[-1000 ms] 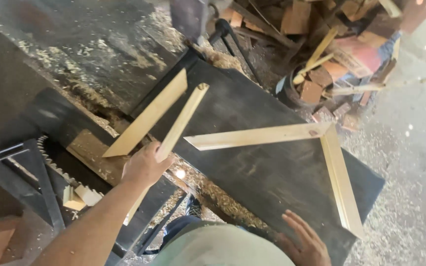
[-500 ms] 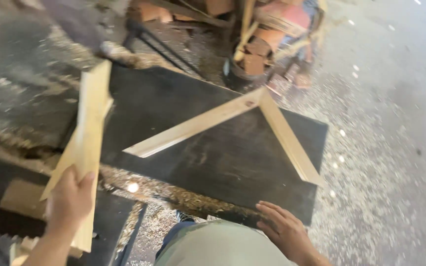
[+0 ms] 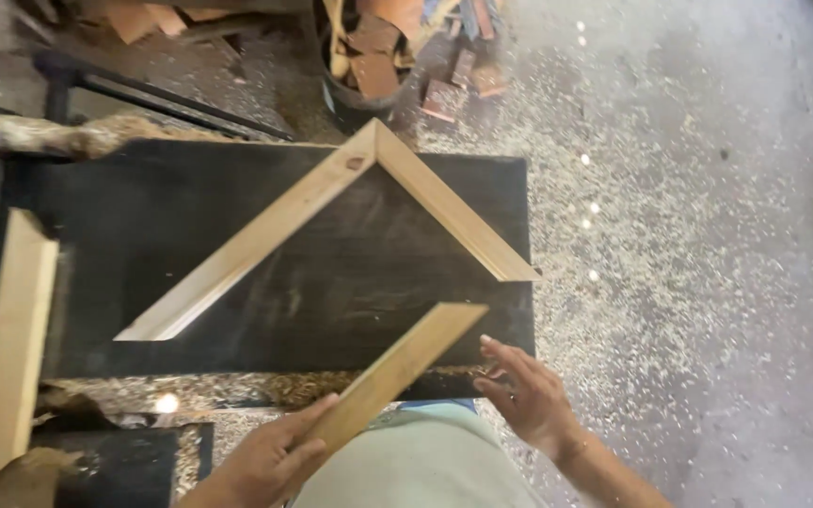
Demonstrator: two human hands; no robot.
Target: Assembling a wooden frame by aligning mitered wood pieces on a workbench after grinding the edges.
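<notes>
Daylight falls strongest on the sawdust-strewn concrete floor right of the black board, where the grey looks washed out. The board itself stays dark and matte. A small glare spot glints below its left end. Everything is slightly soft, probably motion blur, worst along the top edge.

Pale wood strip, flat, mitred end, tilted diagonally, raised over the table's near edge. Lower end gripped by left hand; upper end points toward near right corner, right hand open just beside it.
</notes>
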